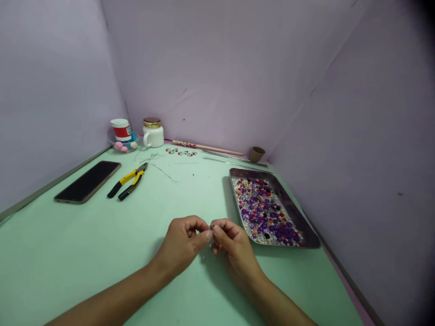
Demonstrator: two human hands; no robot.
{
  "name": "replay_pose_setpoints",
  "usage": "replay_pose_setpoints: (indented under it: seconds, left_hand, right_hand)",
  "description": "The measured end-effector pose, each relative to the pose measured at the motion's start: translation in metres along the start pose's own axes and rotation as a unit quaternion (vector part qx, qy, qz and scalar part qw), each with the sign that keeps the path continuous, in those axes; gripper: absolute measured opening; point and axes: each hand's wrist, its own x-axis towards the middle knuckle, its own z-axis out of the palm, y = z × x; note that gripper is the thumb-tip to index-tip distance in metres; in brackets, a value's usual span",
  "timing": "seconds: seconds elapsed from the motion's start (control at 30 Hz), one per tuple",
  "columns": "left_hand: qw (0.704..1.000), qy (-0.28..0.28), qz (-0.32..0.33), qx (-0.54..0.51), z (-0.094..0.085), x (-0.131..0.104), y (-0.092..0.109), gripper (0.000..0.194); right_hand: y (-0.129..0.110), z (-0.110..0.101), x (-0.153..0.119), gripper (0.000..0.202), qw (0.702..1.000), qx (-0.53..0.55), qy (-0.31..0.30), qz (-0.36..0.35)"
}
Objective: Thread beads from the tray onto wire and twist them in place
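Note:
My left hand [185, 242] and my right hand [234, 246] meet over the front middle of the green table [163, 213]. Thumb and forefinger are pinched together on each, with the fingertips touching or nearly so. Whatever they pinch is too small and too covered by the fingers to name. Just to the right of my right hand stands a metal tray [307, 222] holding many loose beads [261, 210], mostly purple, white, red and black. Pliers [131, 181] with yellow and black handles lie farther off on the left, their jaws pointing away.
A phone [89, 182] lies at the left. Along the back are a white lidded mug [154, 135], a bowl with a red-and-white tub [121, 130], wire pieces [159, 170], red beaded rings [181, 152], a wooden stick [217, 148] and a small brown pot [256, 154]. Walls enclose the table.

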Motion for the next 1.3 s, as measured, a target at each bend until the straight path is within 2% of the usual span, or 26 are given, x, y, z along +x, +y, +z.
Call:
replay_pose_setpoints:
  seconds: [0.07,0.23,0.43,0.67,0.83,0.97,1.13,1.3]
  left_hand:
    - [0.999,-0.024,-0.018,-0.021,0.001,0.002,0.000,0.013]
    - [0.996,-0.024,-0.069,-0.059,0.004,0.003,-0.003,0.010]
    - [0.979,-0.069,-0.104,-0.159,0.003,0.004,-0.005,0.011]
    - [0.977,-0.055,-0.104,-0.177,0.004,0.006,-0.008,0.013]
    - [0.974,-0.037,-0.113,-0.190,0.004,0.010,-0.012,0.014]
    - [0.971,-0.033,-0.114,-0.208,0.003,0.013,-0.015,0.015]
    - [0.975,-0.007,-0.115,-0.191,0.006,0.012,-0.015,0.017]
    - [0.977,0.011,-0.100,-0.187,0.009,0.007,-0.011,0.017]
  right_hand:
    - [0.000,0.000,0.000,0.023,0.999,-0.041,0.015,-0.015]
    - [0.000,-0.003,0.000,0.019,0.991,-0.128,0.020,-0.025]
    - [0.001,-0.004,0.002,0.021,0.995,-0.085,-0.037,-0.020]
    - [0.002,-0.004,0.004,0.021,0.997,-0.082,-0.015,-0.008]
    - [0.002,-0.004,0.003,0.017,0.995,-0.097,0.004,-0.031]
    - [0.002,-0.001,0.002,0.021,0.997,-0.072,0.012,-0.001]
    - [-0.001,0.001,0.001,0.022,0.996,-0.072,0.053,0.028]
    - [-0.001,0.001,0.001,0.019,0.998,-0.048,0.038,0.023]
